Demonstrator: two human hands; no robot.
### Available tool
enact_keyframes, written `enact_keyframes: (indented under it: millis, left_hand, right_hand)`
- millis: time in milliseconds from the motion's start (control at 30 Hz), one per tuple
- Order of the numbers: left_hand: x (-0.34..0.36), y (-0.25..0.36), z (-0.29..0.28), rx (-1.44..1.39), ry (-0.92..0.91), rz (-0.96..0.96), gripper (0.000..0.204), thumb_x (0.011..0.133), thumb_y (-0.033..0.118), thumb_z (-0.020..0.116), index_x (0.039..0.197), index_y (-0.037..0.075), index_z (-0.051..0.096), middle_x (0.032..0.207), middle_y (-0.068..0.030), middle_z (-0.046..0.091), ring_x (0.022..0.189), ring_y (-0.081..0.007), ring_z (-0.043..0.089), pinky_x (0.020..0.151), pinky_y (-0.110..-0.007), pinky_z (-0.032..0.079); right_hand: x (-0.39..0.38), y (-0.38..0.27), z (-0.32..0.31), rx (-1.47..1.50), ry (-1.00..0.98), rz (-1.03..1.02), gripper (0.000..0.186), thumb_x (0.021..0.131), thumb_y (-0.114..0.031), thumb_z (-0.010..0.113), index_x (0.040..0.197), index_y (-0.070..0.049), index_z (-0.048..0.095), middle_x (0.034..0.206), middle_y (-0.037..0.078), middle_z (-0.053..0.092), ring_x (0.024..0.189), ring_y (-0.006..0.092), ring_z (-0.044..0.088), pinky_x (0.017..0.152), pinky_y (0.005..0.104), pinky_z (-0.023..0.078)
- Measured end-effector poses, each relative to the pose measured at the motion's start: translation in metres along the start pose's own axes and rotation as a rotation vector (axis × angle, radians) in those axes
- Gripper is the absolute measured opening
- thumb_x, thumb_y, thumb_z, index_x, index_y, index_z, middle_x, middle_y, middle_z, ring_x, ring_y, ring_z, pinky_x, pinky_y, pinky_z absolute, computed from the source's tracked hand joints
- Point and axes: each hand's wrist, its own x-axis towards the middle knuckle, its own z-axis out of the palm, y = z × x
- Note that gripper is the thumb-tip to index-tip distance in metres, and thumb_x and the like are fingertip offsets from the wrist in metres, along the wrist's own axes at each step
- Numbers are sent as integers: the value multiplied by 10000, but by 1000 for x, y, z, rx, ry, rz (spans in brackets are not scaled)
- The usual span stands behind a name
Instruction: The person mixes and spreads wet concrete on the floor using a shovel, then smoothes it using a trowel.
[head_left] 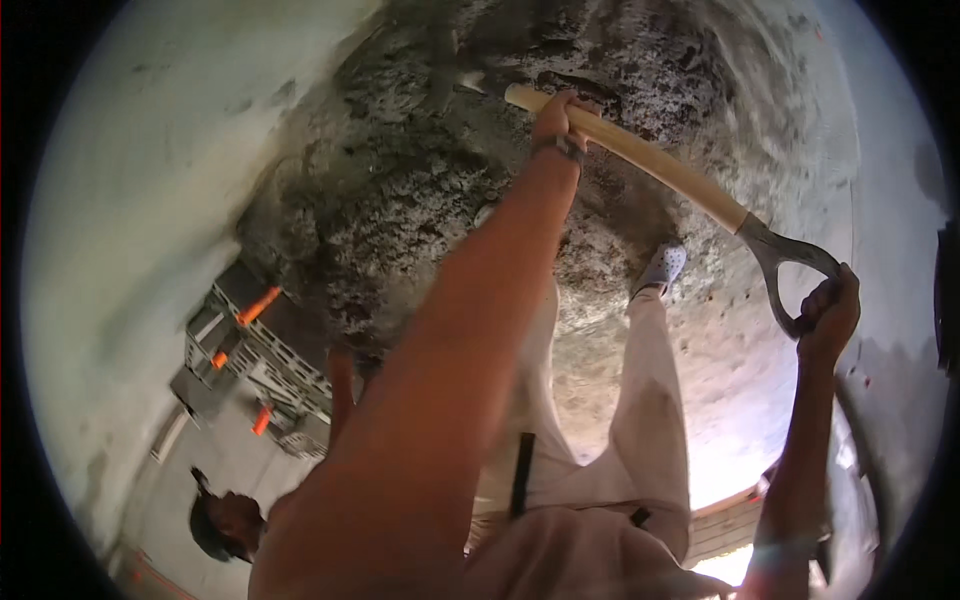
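Both of my hands grip a shovel (660, 165) with a pale wooden shaft and a dark D-shaped handle. My left hand (565, 118), a dark band at its wrist, is wrapped round the shaft near its far end. My right hand (832, 312) is closed on the grip of the D-handle, lower at the right. The shaft slants from far left to near right; I cannot make out a blade. Under and around the far end lies dark, crumbly, wet-looking material (400, 220) on the floor.
A pale wall (150, 190) curves up at left, another (895, 190) at right. Stacked grey metal parts with orange pieces (255, 345) stand left. Another person in a dark cap (212, 525) is at lower left. My foot in a light clog (663, 268) stands by the dark material.
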Motion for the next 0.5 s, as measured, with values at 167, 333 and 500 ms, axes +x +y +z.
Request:
enact_keyframes:
  millis: [167, 333, 500]
  left_hand:
    - [-23, -40, 25, -56, 66, -95, 182, 921, 71, 627, 782, 57, 509, 680, -79, 512, 623, -261, 523, 673, -467, 552]
    - [-64, -34, 48, -292, -4, -18, 184, 872, 26, 637, 773, 78, 490, 678, -59, 511, 597, -237, 522, 649, -435, 539]
    - [-116, -30, 53, -429, -65, 36, 221, 855, 88, 647, 735, 118, 465, 663, -31, 498, 605, -201, 509, 664, -387, 527]
  right_hand:
    - [6, 9, -49, -80, 100, -160, 324, 966, -303, 580, 707, -136, 480, 511, -14, 368, 399, 116, 362, 390, 287, 295]
    - [5, -56, -69, -185, -115, -405, 320, 979, -294, 532, 733, -91, 500, 566, 9, 464, 463, 105, 421, 456, 268, 323]
    - [-39, -106, -76, -465, -101, -1176, 242, 930, -179, 526, 729, -57, 469, 601, 21, 471, 517, 158, 439, 507, 334, 367]
